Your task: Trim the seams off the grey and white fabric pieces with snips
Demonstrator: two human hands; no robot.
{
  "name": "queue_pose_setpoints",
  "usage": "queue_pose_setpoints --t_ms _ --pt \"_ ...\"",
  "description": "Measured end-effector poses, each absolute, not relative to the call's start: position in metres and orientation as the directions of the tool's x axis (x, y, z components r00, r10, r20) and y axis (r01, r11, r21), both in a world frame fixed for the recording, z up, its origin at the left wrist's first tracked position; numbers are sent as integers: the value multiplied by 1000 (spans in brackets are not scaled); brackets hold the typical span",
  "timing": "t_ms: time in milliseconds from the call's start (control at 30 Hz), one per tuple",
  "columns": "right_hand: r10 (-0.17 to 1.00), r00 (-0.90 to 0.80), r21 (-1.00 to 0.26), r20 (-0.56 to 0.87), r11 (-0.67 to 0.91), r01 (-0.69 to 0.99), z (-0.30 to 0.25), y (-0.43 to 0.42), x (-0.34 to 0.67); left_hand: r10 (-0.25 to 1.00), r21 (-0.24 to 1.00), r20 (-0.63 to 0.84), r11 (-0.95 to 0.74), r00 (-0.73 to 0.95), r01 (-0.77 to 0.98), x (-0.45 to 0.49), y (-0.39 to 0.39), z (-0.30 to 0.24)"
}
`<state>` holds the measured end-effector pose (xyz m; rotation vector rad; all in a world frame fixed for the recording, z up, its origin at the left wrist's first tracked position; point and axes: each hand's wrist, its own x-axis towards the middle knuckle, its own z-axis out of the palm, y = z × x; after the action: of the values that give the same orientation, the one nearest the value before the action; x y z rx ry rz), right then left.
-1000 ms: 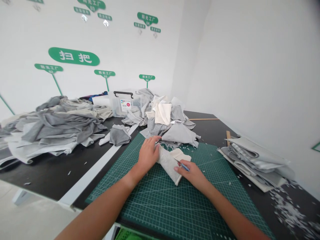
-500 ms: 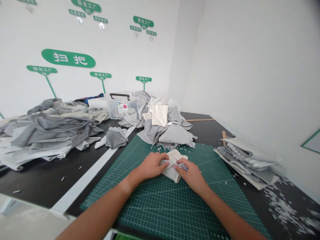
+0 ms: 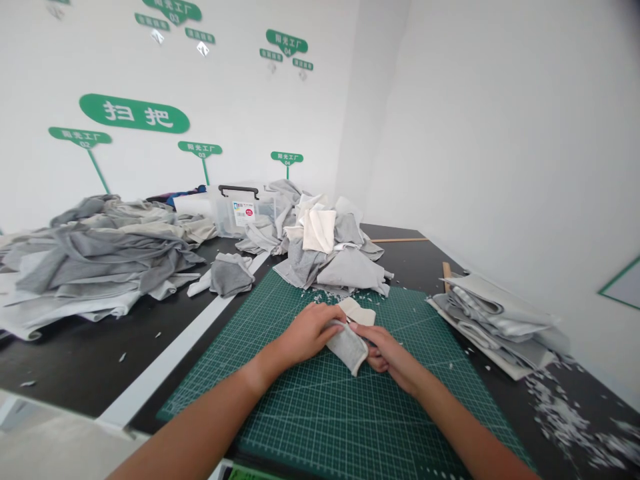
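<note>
— Biggest first, quick. What is shown?

— A black surface (image 3: 410, 263), crossed by a white strip (image 3: 168, 360). A green gridded mat (image 3: 320, 420) is laid on it, in front of the person.

— Fabric?

— Grey and white fabric is heaped in a left pile (image 3: 115, 260). A middle pile (image 3: 350, 270), topped with cream pieces, is set at the mat's far edge. Behind and between them a clear box (image 3: 243, 213) with a dark handle is seen. A folded stack (image 3: 500, 320) is placed at the mat's right edge. One small grey bundle (image 3: 231, 275) is left between the piles.

— Hands?

— Both are held close together over the mat's far half. By the left hand (image 3: 313, 328) a grey cloth (image 3: 346, 348) is pinched; that grip is closed, thumb against fingers. The cloth is tilted toward the right, a cream part (image 3: 361, 313) spread behind it. Whether that is the same piece cannot be told.

— Right one?

— The right hand (image 3: 387, 350) is curled, its grip closed round a small metal tool (image 3: 349, 321); only the tip is seen, at the cloth's upper edge. Whether a cut is being made cannot be told.

— Smallest?

— Pale scraps (image 3: 565, 413), strewn beyond the stack's near end.
</note>
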<state>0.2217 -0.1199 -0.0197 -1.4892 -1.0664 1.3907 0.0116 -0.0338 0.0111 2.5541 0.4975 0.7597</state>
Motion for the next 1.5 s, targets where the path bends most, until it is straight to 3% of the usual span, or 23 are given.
queue_pose_setpoints --t_ms 167,300,500,667,900,1033,1233,1433,1500 --pt "969 -28 -969 -247 -247 -12 -14 -125 217 444 503 430 -841 786 200 11 -34 10" --pt "990 38 -977 -137 -141 160 -13 -125 214 477 492 418 -834 773 249 11 -34 6" --pt "982 61 -890 178 135 435 -8 -122 219 515 508 358 -807 779 301 11 -34 2" --pt "973 68 -820 220 147 553 -3 -125 220 560 579 328 -756 761 307 13 -34 2" --pt "973 45 -822 226 166 545 -11 -122 221 567 511 410 -792 714 335 14 -30 -3" --pt "977 14 -831 212 173 529 -13 -121 221 562 535 420 -787 713 306 15 -30 -2" --pt "981 138 -941 134 82 329 -11 -121 217 607 664 382 -705 697 250 16 -31 3" --pt "954 298 -997 24 1 78 -7 -123 216 616 567 413 -751 671 339 15 -28 1" --pt "952 304 -998 29 8 70 -7 -123 216 616 544 406 -757 675 363 15 -27 -2"
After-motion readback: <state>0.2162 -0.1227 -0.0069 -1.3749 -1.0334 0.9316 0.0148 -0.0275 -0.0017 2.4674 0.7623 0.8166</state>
